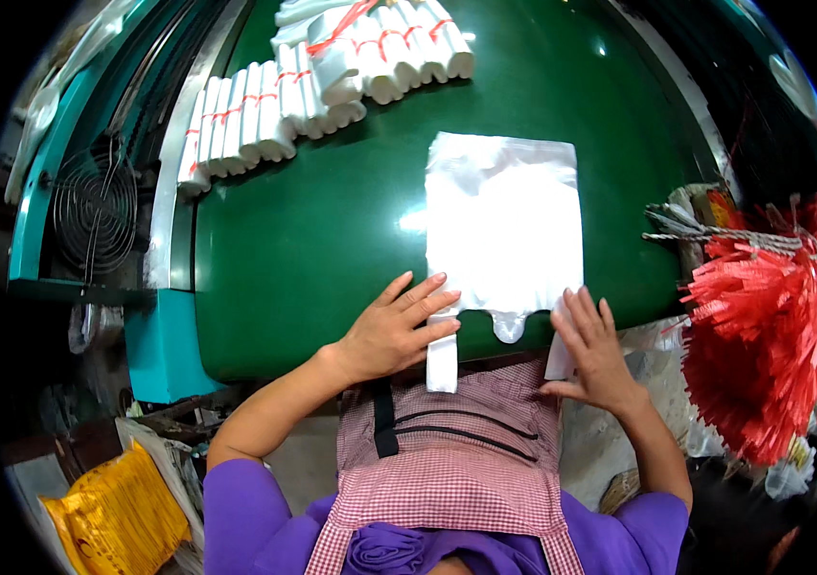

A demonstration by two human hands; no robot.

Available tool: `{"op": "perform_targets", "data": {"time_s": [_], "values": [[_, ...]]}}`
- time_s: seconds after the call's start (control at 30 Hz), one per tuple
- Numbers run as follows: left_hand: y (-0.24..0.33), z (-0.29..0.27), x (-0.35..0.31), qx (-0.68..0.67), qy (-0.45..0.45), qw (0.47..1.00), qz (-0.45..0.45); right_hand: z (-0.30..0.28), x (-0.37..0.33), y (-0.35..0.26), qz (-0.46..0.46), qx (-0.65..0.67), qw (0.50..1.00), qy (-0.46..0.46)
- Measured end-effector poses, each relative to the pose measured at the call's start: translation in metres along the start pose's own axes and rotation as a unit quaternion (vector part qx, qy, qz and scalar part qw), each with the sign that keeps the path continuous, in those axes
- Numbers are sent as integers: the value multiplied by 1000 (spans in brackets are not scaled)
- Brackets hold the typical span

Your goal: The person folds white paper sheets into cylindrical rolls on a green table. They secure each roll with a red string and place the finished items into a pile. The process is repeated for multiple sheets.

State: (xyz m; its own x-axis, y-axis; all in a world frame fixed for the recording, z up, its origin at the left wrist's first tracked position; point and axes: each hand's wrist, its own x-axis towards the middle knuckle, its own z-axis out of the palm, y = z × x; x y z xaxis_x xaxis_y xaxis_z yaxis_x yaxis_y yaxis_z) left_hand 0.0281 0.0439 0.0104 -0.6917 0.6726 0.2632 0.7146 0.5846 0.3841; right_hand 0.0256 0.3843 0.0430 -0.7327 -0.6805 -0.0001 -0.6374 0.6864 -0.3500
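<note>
Bag stack (504, 222) between flat hands

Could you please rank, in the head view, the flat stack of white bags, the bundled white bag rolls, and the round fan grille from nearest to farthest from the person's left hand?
From the left hand:
1. Flat stack of white bags, under its fingertips, just right.
2. Bundled white bag rolls, farther up the green table.
3. Round fan grille, far left, off the table.
</note>
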Motion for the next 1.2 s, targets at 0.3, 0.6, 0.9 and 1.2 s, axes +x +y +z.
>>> {"op": "perform_targets", "data": {"time_s": [0.3,0.6,0.9,1.2], "values": [[-8,-10,7,-52,-8,999,-4,18,-13,34,-44,-11,993,106],[-10,14,87,-137,74,985,-80,-4,50,19,65,345,932,90],[16,4,45,105,79,985,107,14,80,-15,56,127,990,-10],[7,11,83,-70,49,995,-46,5,96,7,0,99,988,118]]}}
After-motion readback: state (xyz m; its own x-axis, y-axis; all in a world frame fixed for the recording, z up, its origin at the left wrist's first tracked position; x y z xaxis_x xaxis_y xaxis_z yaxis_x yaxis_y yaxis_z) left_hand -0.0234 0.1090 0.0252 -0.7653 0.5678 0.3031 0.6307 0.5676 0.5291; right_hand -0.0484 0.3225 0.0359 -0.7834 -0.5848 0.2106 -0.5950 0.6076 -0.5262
